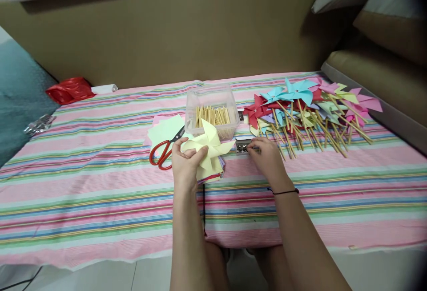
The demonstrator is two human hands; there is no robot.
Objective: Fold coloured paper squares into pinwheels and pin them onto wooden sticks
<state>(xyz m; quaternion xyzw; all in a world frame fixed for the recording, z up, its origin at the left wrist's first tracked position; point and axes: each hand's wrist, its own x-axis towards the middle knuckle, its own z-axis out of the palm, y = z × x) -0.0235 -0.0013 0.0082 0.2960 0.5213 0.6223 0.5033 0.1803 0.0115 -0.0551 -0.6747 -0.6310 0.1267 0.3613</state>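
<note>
My left hand (187,163) grips a pale yellow paper pinwheel (211,145), thumb pressed at its middle. No stick shows on it. Beneath lies a stack of coloured paper (215,171). My right hand (267,155) is at the edge of a small box of dark metal pins (241,147), its fingertips pinched together. Whatever sits between those fingertips is too small to make out. Behind the pinwheel stands a clear plastic box (213,96) holding many short wooden sticks (213,116). Red-handled scissors (165,151) rest left of my left hand.
Finished pinwheels on sticks (300,90) are heaped at the right. Pale green and pink sheets (163,130) lie by the scissors. A red plastic bag (70,90) and a crumpled clear wrapper (40,124) are at far left. Striped cloth (100,184) covers the surface.
</note>
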